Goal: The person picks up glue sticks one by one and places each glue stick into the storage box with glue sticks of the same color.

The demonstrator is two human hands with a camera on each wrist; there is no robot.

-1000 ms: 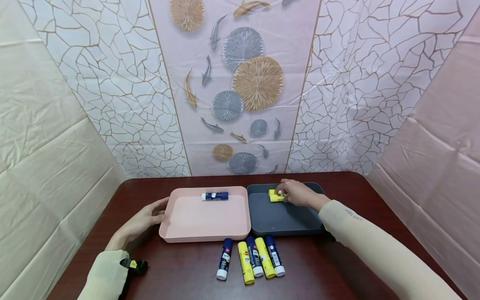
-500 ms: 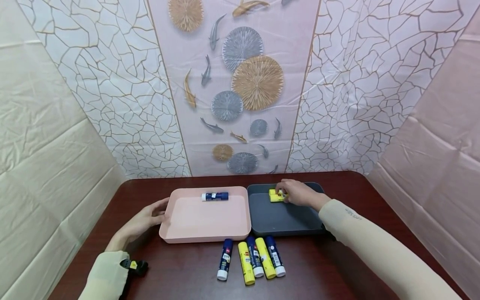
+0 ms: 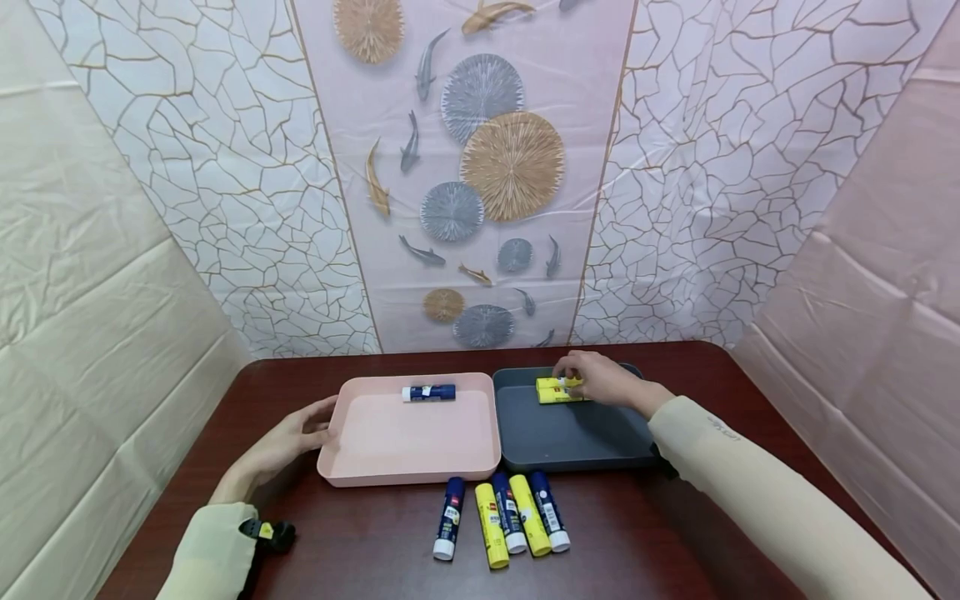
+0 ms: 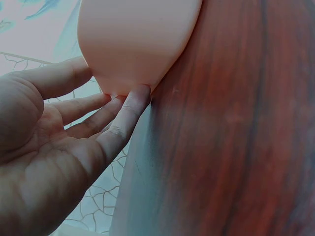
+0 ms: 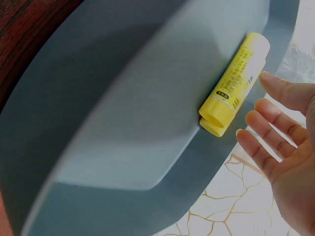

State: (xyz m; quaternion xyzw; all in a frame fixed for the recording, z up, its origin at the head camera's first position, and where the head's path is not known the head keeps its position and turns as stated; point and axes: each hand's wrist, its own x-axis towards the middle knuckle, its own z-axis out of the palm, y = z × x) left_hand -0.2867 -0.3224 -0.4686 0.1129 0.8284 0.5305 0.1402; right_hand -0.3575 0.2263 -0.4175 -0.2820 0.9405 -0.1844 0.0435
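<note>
My left hand (image 3: 281, 446) rests with extended fingertips against the left wall of the pink tray (image 3: 408, 446); the left wrist view shows the fingers (image 4: 123, 118) touching the tray's outer side (image 4: 138, 44). Over the back of the dark grey tray (image 3: 570, 446), my right hand (image 3: 603, 383) hovers beside two yellow glue sticks (image 3: 553, 396) lying side by side. In the right wrist view the right hand's fingers (image 5: 268, 130) are loosely spread, with a gap between them and the yellow glue stick (image 5: 236, 81); the second stick is mostly hidden behind it.
One blue glue stick (image 3: 429, 392) lies at the back of the pink tray. In front of the trays lie a separate blue glue stick (image 3: 450, 517) and a group of yellow (image 3: 491, 525) and blue ones (image 3: 550, 512). A patterned cloth (image 3: 480, 250) stands behind the table.
My right hand has let go of the yellow glue stick and lifted slightly up and to the right, uncovering more of both sticks. My left hand keeps its place at the pink tray.
</note>
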